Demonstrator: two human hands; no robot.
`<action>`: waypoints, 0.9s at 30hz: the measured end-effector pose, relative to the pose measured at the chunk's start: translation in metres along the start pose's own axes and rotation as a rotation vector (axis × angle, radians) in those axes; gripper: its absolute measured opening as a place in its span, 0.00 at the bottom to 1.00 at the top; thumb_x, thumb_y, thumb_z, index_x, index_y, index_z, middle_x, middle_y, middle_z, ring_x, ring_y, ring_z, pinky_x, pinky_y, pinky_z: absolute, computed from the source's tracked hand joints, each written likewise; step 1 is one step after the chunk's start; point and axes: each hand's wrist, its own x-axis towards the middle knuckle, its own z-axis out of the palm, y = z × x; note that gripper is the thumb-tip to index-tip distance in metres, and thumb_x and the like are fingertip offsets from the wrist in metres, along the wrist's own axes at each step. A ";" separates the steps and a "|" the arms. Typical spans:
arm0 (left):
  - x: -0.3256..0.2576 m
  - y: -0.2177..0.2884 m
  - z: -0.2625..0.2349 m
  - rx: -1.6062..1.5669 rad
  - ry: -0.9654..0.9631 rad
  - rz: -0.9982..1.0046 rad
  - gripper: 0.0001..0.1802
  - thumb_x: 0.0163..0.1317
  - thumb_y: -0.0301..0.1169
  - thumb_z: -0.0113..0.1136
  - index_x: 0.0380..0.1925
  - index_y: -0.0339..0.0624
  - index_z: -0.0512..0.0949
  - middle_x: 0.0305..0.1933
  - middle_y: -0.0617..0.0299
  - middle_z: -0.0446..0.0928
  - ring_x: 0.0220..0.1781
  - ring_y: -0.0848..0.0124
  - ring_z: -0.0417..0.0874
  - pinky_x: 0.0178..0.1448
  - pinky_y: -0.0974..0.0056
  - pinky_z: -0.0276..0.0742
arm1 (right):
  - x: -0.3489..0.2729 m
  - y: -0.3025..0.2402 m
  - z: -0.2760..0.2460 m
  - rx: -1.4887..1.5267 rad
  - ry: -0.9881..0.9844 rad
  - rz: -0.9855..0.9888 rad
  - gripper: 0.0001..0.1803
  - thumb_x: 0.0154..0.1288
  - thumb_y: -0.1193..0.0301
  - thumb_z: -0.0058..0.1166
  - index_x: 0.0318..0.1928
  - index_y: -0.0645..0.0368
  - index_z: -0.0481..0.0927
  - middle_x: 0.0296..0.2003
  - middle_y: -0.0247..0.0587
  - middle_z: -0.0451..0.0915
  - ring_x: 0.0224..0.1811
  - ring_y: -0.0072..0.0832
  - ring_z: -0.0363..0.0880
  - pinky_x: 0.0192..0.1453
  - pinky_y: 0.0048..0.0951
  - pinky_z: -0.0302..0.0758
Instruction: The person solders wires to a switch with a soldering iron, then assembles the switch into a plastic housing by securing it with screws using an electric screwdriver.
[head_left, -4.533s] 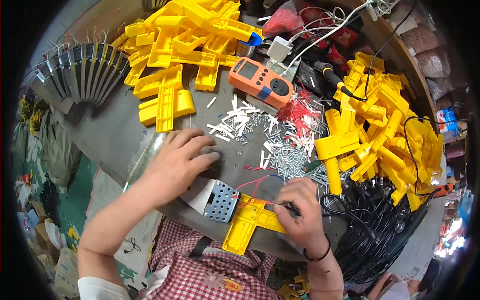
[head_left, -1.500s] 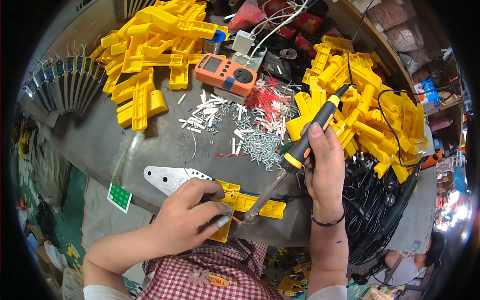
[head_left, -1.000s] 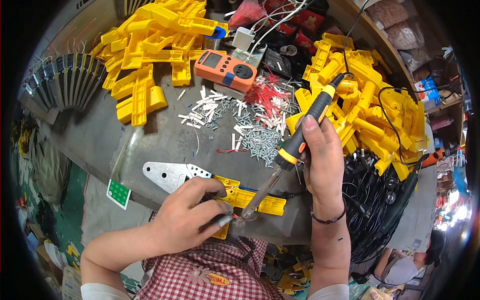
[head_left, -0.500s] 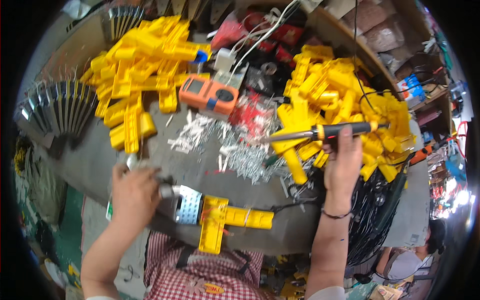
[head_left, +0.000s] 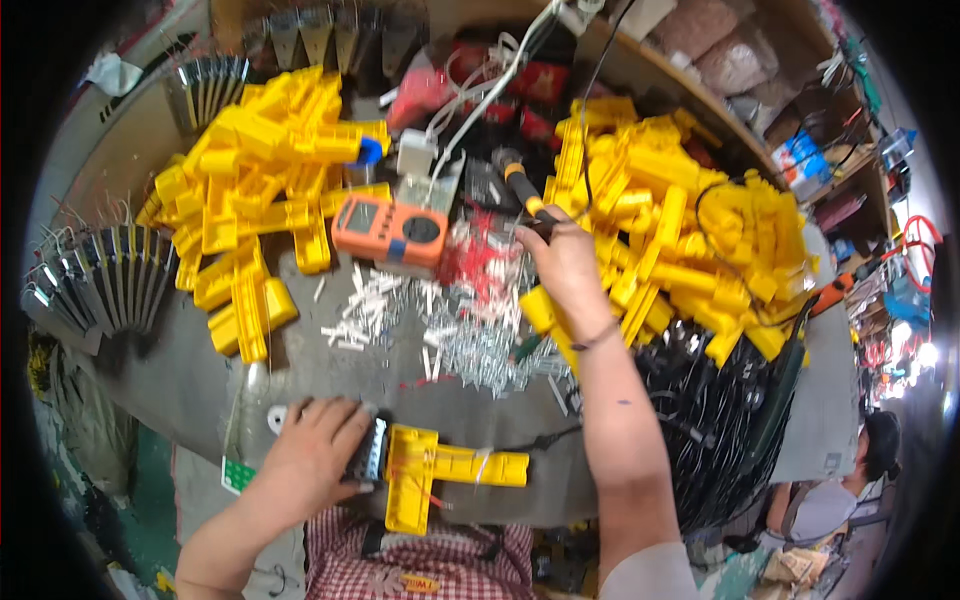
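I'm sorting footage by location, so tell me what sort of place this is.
Probably an assembly workshop: piles of yellow plastic parts, loose screws and what looks like a soldering iron point to it.

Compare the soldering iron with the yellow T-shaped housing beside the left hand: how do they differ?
The soldering iron is black and yellow; the T-shaped housing is plain yellow. The soldering iron slants in the right hand; the T-shaped housing rests at the table's near edge. Both show yellow.
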 end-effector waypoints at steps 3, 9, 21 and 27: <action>-0.002 0.004 -0.017 -0.085 0.051 -0.043 0.45 0.34 0.46 0.71 0.53 0.37 0.66 0.61 0.48 0.61 0.61 0.51 0.63 0.63 0.49 0.56 | -0.071 -0.004 -0.024 0.099 -0.755 -0.283 0.11 0.57 0.68 0.52 0.35 0.64 0.80 0.31 0.50 0.79 0.37 0.41 0.79 0.44 0.33 0.73; 0.040 0.082 -0.032 0.083 0.293 0.311 0.31 0.39 0.44 0.67 0.44 0.40 0.73 0.59 0.54 0.65 0.62 0.58 0.64 0.63 0.44 0.52 | -0.144 0.006 -0.030 0.156 -0.776 -0.396 0.15 0.59 0.64 0.53 0.42 0.62 0.76 0.37 0.46 0.77 0.39 0.43 0.75 0.44 0.35 0.70; 0.008 0.038 -0.008 -0.700 0.331 0.010 0.29 0.52 0.38 0.60 0.53 0.38 0.67 0.60 0.51 0.68 0.61 0.57 0.69 0.67 0.44 0.50 | -0.156 -0.057 -0.023 0.475 -0.872 0.136 0.12 0.63 0.67 0.49 0.41 0.63 0.75 0.33 0.48 0.77 0.35 0.39 0.78 0.40 0.31 0.72; 0.017 0.029 0.009 -0.819 0.247 -0.061 0.14 0.51 0.31 0.61 0.38 0.39 0.77 0.37 0.55 0.79 0.42 0.58 0.80 0.65 0.49 0.59 | -0.159 -0.054 -0.010 0.376 -0.507 -0.060 0.09 0.58 0.69 0.56 0.37 0.61 0.79 0.29 0.44 0.76 0.28 0.36 0.76 0.32 0.28 0.72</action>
